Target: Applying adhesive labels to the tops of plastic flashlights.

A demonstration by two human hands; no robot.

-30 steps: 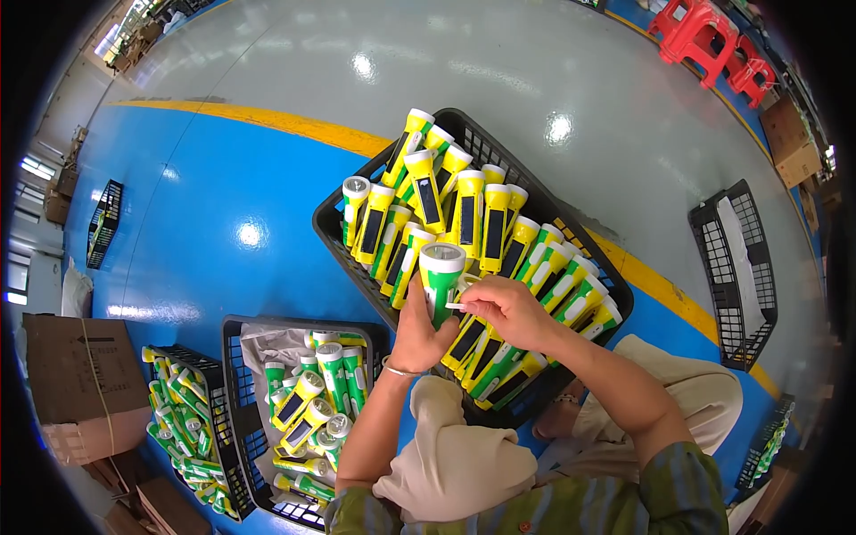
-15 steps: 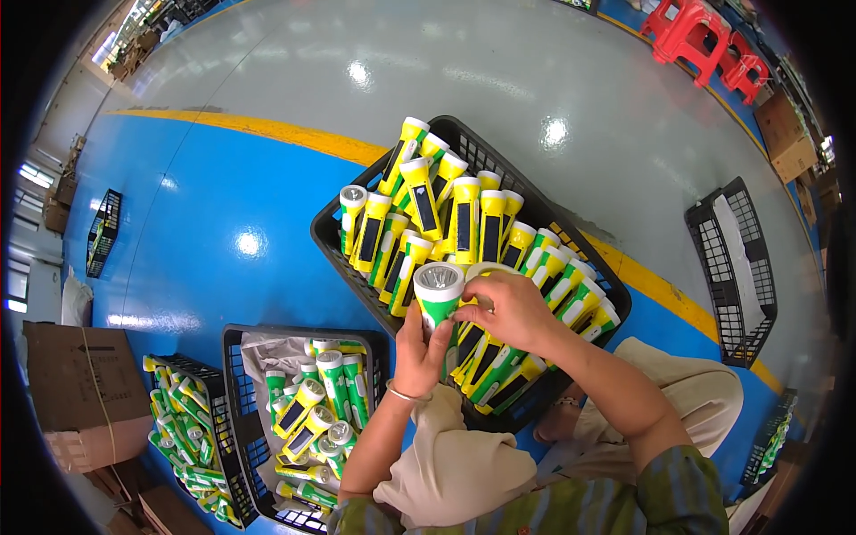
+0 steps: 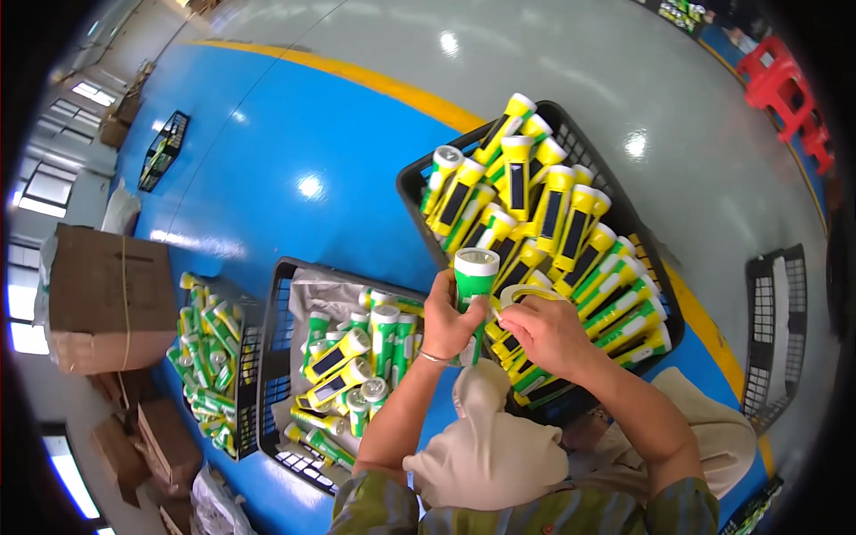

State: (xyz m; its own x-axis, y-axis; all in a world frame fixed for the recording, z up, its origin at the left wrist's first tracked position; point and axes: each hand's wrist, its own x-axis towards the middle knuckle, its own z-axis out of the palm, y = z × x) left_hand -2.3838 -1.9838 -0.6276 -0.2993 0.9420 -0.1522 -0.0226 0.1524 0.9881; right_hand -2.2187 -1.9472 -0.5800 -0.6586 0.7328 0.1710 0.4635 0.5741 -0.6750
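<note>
My left hand [image 3: 448,321] is closed around a flashlight [image 3: 475,278] with a green body and white head, held upright with its lens end up. Close beside it, my right hand [image 3: 551,334] has thumb and forefinger pinched together. A pale ring like a roll of tape [image 3: 510,292] sits in that hand, partly covered by the fingers. Any small piece between the fingertips is too small to make out. Beyond both hands, yellow and green flashlights with dark panels [image 3: 553,209] fill a large black crate [image 3: 615,165].
Left of my legs, a paper-lined black crate [image 3: 275,348] holds more flashlights. Another crate of flashlights [image 3: 214,357] stands beyond it, near a large cardboard box [image 3: 111,299]. A black crate [image 3: 774,330] stands at the right, and red stools [image 3: 776,89] at the far right.
The view has swung left, so the crates appear further right. My right hand has drawn back slightly from the flashlight, which stays in my left hand and has turned to show more plain green.
</note>
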